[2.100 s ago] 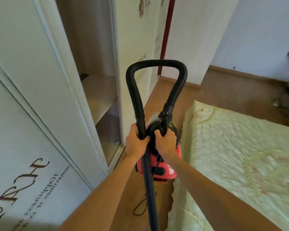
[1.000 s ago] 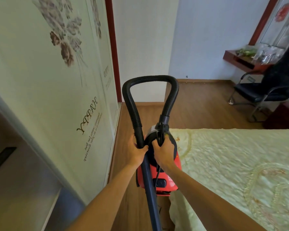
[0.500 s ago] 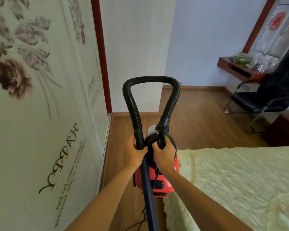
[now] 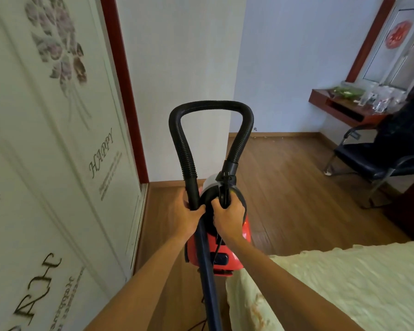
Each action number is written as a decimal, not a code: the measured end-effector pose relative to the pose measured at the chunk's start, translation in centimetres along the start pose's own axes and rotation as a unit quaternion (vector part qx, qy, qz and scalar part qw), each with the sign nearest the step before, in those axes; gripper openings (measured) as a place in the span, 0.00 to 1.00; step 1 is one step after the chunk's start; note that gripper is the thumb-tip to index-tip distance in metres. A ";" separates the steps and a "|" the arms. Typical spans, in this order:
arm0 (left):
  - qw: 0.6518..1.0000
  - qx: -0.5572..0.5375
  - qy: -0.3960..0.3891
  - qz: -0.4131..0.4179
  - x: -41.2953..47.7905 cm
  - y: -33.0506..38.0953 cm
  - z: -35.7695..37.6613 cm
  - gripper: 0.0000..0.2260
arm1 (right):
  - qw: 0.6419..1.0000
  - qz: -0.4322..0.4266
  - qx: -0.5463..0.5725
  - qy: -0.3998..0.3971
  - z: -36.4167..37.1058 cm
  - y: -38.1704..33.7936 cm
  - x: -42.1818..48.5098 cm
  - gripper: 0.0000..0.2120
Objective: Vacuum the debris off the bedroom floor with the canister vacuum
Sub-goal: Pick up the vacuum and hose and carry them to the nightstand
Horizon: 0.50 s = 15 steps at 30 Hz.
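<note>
Here, left hand (image 4: 188, 218) grips the hose (image 4: 186, 149); right hand (image 4: 228, 219) grips the vacuum handle (image 4: 224, 195); wardrobe door (image 4: 46, 151) reads "HAPPY".

Premises: domestic bedroom. Basis: a bed under a pale green quilted cover (image 4: 344, 283) occupies the lower right. On the left stands a tall white wardrobe door (image 4: 46, 163) printed with flowers and the word "HAPPY", edged by a dark red frame (image 4: 124, 91). A brown wood-look plank floor (image 4: 285, 187) meets plain white walls (image 4: 182, 68). Far right corner: a dark red wall-mounted shelf (image 4: 344, 108) bearing glassware, a black padded metal-framed chair (image 4: 380, 154) near it, and a white-framed window (image 4: 397, 44) with a red ornament.
</note>
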<state>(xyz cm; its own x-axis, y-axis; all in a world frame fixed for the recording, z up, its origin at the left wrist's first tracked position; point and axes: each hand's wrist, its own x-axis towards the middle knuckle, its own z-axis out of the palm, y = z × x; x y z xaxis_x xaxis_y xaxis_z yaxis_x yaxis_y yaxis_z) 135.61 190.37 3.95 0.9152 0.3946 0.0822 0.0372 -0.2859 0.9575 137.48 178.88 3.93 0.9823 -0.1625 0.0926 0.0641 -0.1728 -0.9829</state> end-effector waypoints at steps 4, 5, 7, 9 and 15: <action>1.000 0.016 0.012 -0.008 7.9 0.5 3.2 0.22 | 1.000 0.002 0.003 -0.010 1.7 0.5 8.6 0.06; 1.000 0.020 0.014 -0.006 9.8 0.5 4.0 0.22 | 1.000 0.001 0.003 -0.013 2.1 0.5 10.6 0.06; 1.000 0.015 0.012 0.001 13.4 0.8 5.4 0.23 | 1.000 -0.006 0.000 -0.014 2.7 0.7 14.4 0.06; 1.000 0.011 0.016 0.005 16.7 0.9 7.0 0.23 | 1.000 -0.017 -0.010 -0.002 3.1 0.7 17.8 0.05; 1.000 0.019 -0.004 0.009 25.7 1.7 12.1 0.26 | 0.999 -0.026 -0.018 0.024 3.7 1.3 27.5 0.05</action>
<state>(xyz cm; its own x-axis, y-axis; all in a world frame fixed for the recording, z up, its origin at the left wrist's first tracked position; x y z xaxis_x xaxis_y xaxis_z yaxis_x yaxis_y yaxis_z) 164.03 189.43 4.30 0.9194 0.3810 0.0976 0.0346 -0.3256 0.9449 165.25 177.78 4.64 0.9683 -0.1991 0.1510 0.1067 -0.2169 -0.9703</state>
